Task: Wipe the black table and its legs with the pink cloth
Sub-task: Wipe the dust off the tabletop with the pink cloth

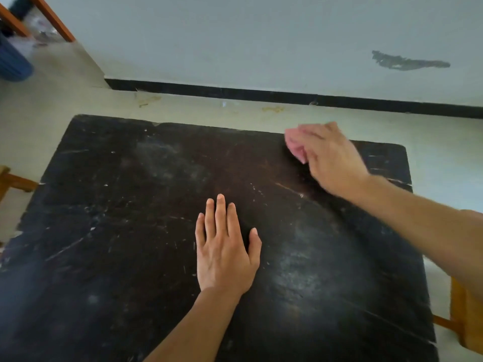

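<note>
The black table fills most of the view; its top is scratched and dusty, and its legs are hidden beneath it. My left hand lies flat on the middle of the top, fingers spread, holding nothing. My right hand reaches to the far right part of the top, near the back edge, and presses the pink cloth onto the surface. Only the cloth's left part shows from under the fingers.
A pale wall with a black skirting strip runs close behind the table. A blue bin stands on the floor at far left by orange wooden legs. Wooden furniture pieces sit at the left edge and at the right.
</note>
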The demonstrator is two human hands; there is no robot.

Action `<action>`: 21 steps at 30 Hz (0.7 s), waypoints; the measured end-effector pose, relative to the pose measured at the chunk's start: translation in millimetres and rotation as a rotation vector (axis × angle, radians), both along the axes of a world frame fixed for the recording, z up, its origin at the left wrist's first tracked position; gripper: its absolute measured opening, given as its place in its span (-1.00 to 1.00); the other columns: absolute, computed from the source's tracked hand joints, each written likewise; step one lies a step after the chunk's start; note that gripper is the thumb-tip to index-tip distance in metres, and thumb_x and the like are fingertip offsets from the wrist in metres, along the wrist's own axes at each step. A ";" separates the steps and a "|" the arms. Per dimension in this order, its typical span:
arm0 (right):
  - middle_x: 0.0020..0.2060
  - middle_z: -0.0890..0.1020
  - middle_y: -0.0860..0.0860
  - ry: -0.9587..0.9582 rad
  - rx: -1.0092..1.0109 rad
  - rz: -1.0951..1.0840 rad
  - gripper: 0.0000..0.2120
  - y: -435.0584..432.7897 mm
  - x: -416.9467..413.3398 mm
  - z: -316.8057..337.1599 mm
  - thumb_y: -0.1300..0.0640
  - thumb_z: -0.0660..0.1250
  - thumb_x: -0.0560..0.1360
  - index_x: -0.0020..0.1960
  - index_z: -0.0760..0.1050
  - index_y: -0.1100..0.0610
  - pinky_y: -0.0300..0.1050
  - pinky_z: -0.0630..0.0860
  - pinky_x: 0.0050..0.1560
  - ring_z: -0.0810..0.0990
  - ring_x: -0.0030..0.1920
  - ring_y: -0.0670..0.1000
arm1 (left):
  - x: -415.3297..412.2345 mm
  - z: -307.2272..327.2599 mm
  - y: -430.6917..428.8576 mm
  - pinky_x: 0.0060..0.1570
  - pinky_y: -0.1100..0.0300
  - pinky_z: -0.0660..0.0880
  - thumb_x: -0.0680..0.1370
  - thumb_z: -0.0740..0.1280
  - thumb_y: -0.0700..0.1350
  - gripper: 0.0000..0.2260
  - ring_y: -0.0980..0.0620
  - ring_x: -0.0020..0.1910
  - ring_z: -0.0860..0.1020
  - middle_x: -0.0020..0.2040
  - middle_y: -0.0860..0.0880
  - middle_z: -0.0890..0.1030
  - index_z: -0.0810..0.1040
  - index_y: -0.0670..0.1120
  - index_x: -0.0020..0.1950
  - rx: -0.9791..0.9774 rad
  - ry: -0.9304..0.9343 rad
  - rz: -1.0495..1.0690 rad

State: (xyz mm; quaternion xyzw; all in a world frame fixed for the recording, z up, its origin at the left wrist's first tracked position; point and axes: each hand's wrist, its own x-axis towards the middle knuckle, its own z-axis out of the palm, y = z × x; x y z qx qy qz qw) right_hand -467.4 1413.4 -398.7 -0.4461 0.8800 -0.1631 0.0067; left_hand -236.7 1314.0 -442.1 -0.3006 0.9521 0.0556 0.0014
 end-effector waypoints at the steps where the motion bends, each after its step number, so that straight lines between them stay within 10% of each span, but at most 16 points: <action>1: 0.03 0.58 -0.04 -0.023 0.003 0.113 -0.74 10.7 27.0 -2.8 0.31 0.07 0.53 -0.11 0.48 0.07 0.07 0.49 0.15 0.46 0.04 0.08 | -0.5 0.1 0.6 0.45 -0.07 0.12 0.57 0.03 0.16 -0.42 -0.14 0.51 0.18 0.50 -0.17 0.28 0.34 -0.19 0.44 0.002 -0.006 0.003; 6: 0.27 0.58 0.01 0.138 -0.084 0.361 -0.67 60.9 53.4 -22.9 0.33 0.20 0.56 0.22 0.61 0.13 0.05 0.49 0.16 0.58 0.18 0.10 | -1.7 -0.6 0.0 0.44 -0.08 0.15 0.57 0.04 0.15 -0.43 -0.14 0.51 0.18 0.50 -0.17 0.28 0.33 -0.19 0.44 0.006 0.001 0.004; 13: -0.11 0.57 0.10 0.026 0.267 -0.549 -0.74 103.4 -73.0 20.2 0.36 0.23 0.47 -0.27 0.42 0.05 0.09 0.45 0.00 0.47 0.05 0.26 | -0.4 1.4 -1.5 0.46 -0.06 0.08 0.57 -0.01 0.16 -0.41 -0.14 0.52 0.14 0.51 -0.17 0.24 0.30 -0.20 0.45 0.023 -0.005 0.009; 21: 0.44 0.39 -0.01 -0.002 0.117 -0.600 -0.53 121.4 83.9 -26.8 0.33 0.24 0.54 0.40 0.44 0.01 0.19 0.30 0.37 0.27 0.39 0.16 | -2.4 9.1 0.3 0.50 -0.06 -0.07 0.60 0.03 0.15 -0.42 -0.12 0.55 -0.02 0.57 -0.15 0.07 0.14 -0.17 0.52 0.101 -0.045 -0.006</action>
